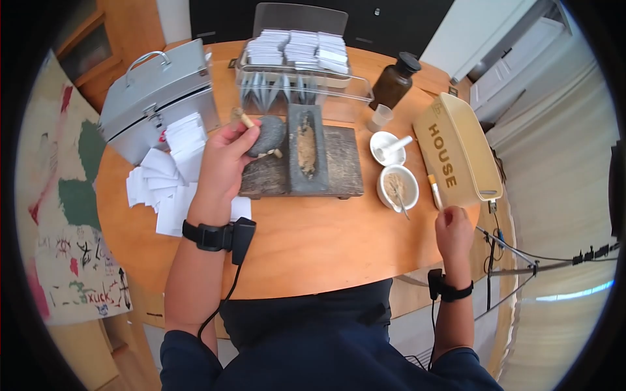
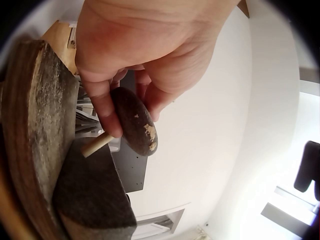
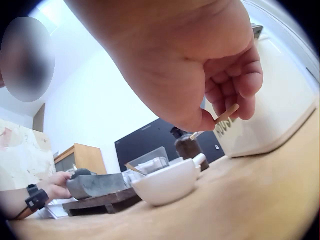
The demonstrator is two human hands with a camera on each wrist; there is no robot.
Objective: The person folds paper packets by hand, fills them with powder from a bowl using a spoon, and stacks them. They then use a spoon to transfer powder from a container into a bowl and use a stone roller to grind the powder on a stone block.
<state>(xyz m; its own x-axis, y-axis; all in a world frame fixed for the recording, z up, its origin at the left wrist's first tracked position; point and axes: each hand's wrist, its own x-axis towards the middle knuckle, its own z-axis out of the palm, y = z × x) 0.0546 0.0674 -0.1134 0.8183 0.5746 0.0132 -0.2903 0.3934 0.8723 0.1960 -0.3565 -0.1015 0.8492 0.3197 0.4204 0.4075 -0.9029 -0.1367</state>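
Observation:
My left hand [image 1: 229,153] grips a dark stone grinding wheel [image 1: 268,135] with a short wooden axle through it. In the left wrist view, patches of tan powder cling to the wheel [image 2: 136,122], and one axle end [image 2: 97,144] sticks out below the fingers. Right of that hand, a long stone trough [image 1: 316,176] lies on a dark wooden board [image 1: 344,173], with tan powder [image 1: 306,146] inside. My right hand [image 1: 454,229] pinches a slim stick [image 1: 435,191], pale along its shaft and orange at the far end. The cream bin [image 1: 469,140] marked HOUSE stands just beyond it.
White mortars hold a pestle [image 1: 395,148] and tan powder with a spoon [image 1: 399,193]. Behind stand a small cup [image 1: 379,118], a brown bottle [image 1: 394,81] and a clear box [image 1: 355,91] of paper packets. At left, white papers [image 1: 160,173] lie by a metal case [image 1: 156,98].

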